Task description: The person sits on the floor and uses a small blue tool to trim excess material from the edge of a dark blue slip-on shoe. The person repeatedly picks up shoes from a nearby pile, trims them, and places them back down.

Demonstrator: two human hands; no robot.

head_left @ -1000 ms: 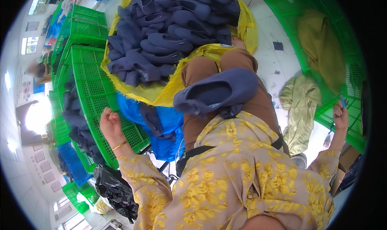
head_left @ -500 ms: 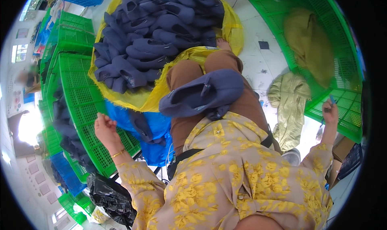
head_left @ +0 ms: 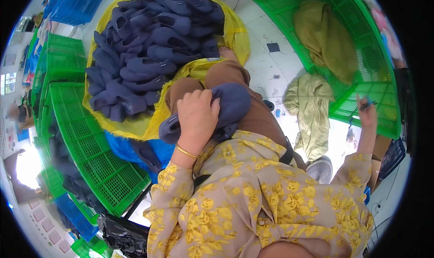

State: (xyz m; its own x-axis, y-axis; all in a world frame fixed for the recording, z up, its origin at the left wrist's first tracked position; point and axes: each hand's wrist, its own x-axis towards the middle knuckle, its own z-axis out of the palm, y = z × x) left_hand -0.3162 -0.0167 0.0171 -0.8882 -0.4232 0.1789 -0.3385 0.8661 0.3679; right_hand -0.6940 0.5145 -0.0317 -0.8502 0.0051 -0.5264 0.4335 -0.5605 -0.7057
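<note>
Left hand [head_left: 197, 115]: fingers clamped over rounded matte navy shoe [head_left: 233, 100] | Shoe: lies across lap on brown trousers [head_left: 264, 122] | Right hand [head_left: 368, 115]: raised well apart, fingers closed on small blue object [head_left: 369, 99] (too small to identify) | Nearby: frayed-edged yellow sack [head_left: 238, 37] holding heaped dark slip-on shoes [head_left: 149, 66]; lattice-walled green plastic crate [head_left: 92, 149] at left

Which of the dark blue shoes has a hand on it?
The shoe lying across the brown trousers: the left hand is on it. No hand touches the heaped shoes in the yellow sack.
</note>
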